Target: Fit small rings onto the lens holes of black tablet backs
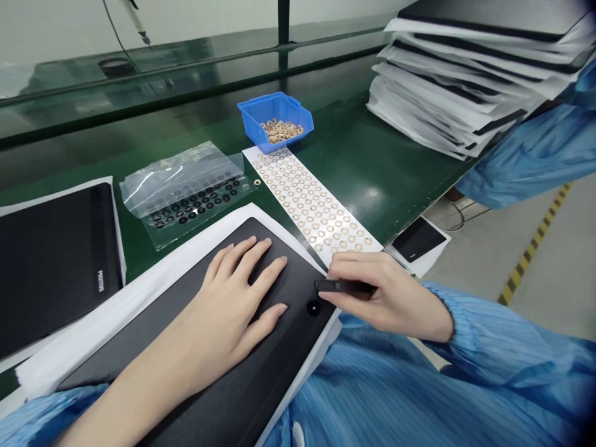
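My left hand [233,292] lies flat with fingers spread on a black panel [200,397], which rests on a white sheet [116,329]. In my right hand [372,288], thumb and fingers close around a short black tool [342,285] with a blunt end; its kind I cannot make out. That end is over the panel's right edge, just above a round black lens-like spot [313,308]; whether it touches the panel I cannot tell. Beyond the panel lies a white strip [307,198] with rows of small ring stickers.
A blue bin [254,121] of small rings stands behind the strip. Clear bags [181,186] with black rings lie left of it. Another black panel [51,261] is far left. Sheet-wrapped panels [447,93] are piled at back right, near another person's blue sleeve [526,155].
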A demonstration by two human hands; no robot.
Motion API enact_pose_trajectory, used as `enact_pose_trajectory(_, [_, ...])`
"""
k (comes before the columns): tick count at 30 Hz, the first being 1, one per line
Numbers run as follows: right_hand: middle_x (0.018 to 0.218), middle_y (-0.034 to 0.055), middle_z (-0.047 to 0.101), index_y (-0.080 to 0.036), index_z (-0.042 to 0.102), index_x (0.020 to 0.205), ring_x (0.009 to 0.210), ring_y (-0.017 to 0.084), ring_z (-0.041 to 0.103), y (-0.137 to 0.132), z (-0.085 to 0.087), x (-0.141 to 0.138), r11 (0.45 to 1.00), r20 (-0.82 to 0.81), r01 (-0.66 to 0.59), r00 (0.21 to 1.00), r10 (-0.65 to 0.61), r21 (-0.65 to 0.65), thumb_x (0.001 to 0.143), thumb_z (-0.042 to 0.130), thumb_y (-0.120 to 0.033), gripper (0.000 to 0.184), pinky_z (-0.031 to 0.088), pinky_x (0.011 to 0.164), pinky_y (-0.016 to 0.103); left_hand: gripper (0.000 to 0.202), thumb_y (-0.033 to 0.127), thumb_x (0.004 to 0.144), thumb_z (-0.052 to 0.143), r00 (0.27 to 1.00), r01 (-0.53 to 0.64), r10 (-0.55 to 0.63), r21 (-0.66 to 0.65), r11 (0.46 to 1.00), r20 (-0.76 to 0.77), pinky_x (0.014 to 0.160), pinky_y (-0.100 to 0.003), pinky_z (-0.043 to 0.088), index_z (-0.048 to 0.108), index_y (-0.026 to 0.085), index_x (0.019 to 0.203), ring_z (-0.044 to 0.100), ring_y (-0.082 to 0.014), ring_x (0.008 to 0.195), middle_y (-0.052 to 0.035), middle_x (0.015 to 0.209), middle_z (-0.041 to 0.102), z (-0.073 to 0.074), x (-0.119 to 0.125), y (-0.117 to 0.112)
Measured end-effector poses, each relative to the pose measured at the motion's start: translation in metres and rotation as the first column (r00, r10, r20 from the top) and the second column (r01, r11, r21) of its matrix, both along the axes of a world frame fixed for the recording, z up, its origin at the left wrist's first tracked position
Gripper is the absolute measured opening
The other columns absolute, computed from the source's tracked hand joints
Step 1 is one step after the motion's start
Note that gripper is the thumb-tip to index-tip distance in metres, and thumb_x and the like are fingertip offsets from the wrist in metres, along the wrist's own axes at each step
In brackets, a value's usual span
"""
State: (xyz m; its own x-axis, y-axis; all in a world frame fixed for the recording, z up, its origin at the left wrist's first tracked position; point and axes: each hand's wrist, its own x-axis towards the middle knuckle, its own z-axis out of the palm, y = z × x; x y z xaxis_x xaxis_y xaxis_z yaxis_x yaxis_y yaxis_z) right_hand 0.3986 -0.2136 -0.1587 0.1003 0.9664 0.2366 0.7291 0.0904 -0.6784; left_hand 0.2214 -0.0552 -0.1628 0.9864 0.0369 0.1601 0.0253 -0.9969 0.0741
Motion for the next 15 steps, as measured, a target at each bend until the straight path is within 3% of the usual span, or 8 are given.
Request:
enact_pose_trajectory(2, [0.068, -0.0001, 0.05, -0.015, 0.055, 0.073, 0.06, 0.008, 0.046, -0.003, -0.001, 0.002, 0.998, 0.067, -0.054, 0.996, 0.052, 0.032, 0.081, 0.053, -0.008, 0.011, 0.038, 0.055, 0.018, 0.043, 0.034, 0.094, 0.039, 1.0, -0.003, 0.003, 0.001, 1.0, -0.004, 0.102, -0.055, 0.035, 0.044, 0.015, 0.132, 0.03, -0.034, 0.13, -0.016, 0.138, 0.038, 0.0, 0.0, 0.0])
enact_pose_trajectory(7, [0.073, 0.0031, 0.054, -0.013, 0.062, 0.09, 0.061, 0.01, 0.052, -0.012, -0.012, 0.007, 0.986, 0.136, -0.134, 0.984, 0.119, 0.103, 0.085, 0.05, -0.009, 0.013, 0.044, 0.056, 0.02, 0.043, 0.034, 0.094, 0.04, 1.0, -0.008, 0.008, -0.001, 1.0, -0.019, 0.102, -0.055, 0.035, 0.043, 0.016, 0.133, 0.03, -0.0338, 0.13, -0.0153, 0.139, 0.037, 0.001, 0.0, 0.0])
enact_pose_trajectory(15, [0.063, 0.0, 0.057, -0.011, 0.065, 0.108, 0.048, 0.009, 0.05, -0.023, -0.028, 0.003, 0.981, 0.267, -0.124, 0.96, 0.082, 0.146, 0.089, 0.052, -0.018, 0.024, 0.038, 0.043, 0.021, 0.044, 0.034, 0.093, 0.042, 0.999, -0.007, 0.007, -0.013, 1.0, -0.032, 0.102, -0.056, 0.035, 0.043, 0.016, 0.133, 0.032, -0.0344, 0.129, -0.015, 0.139, 0.038, 0.001, 0.001, 0.002])
